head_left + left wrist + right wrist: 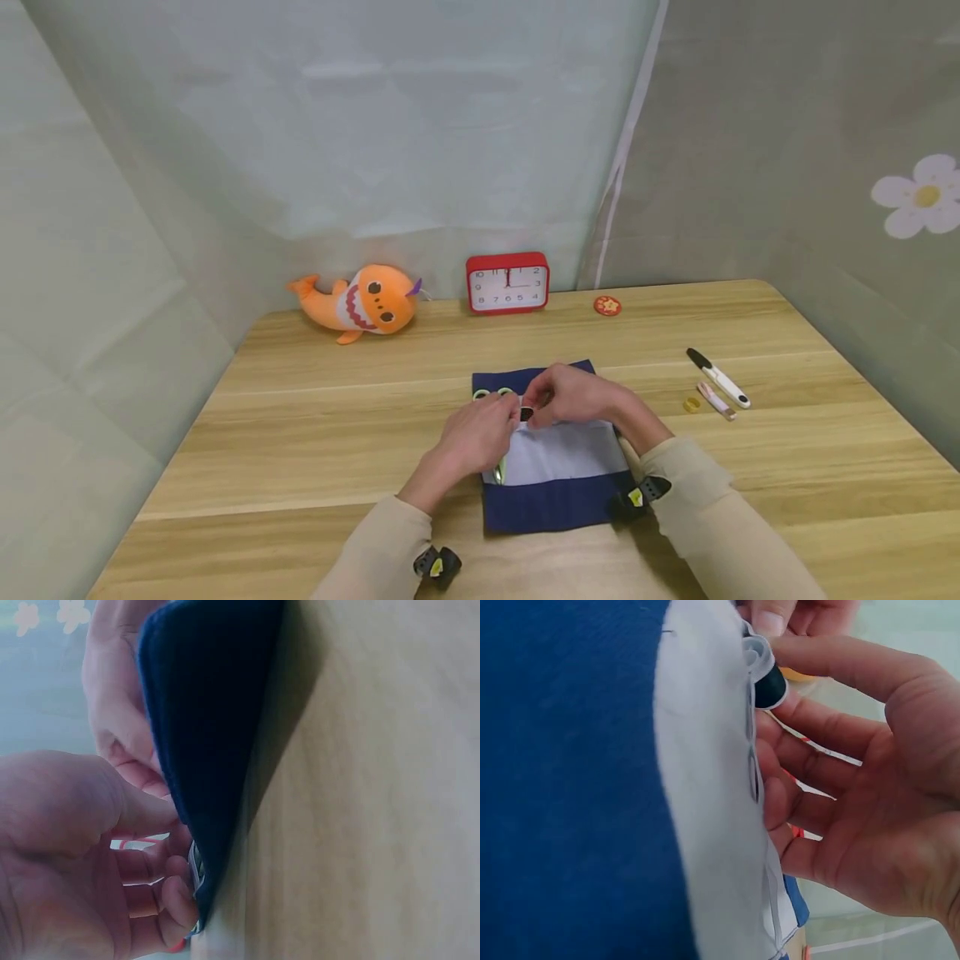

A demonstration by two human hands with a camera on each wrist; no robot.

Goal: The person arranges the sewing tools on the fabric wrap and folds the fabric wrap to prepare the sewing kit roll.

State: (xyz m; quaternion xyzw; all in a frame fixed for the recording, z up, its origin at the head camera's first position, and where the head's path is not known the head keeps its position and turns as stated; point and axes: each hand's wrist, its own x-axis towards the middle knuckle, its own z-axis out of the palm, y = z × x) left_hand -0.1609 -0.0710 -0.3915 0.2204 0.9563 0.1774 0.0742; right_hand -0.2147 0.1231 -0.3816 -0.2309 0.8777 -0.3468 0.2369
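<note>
A fabric sewing pouch, navy with a pale inner panel (570, 454), lies unfolded on the table. My right hand (577, 394) pinches a small spool of dark thread (771, 688) between thumb and fingers. The spool has white ends and sits against the edge of the pale panel, beside a narrow band with loops (753, 772). From the left, my left hand (480, 429) grips the pouch by that band, its thumb close to the spool. Green-handled scissors (500, 471) lie in the pouch, partly covered by the left hand.
To the right lie black-and-white thread snips (720, 379), a pale flat strip-like item (716, 401) and a small yellow round item (692, 405). Along the back are an orange plush shark (375, 300), a red clock (507, 285) and a red disc (607, 306).
</note>
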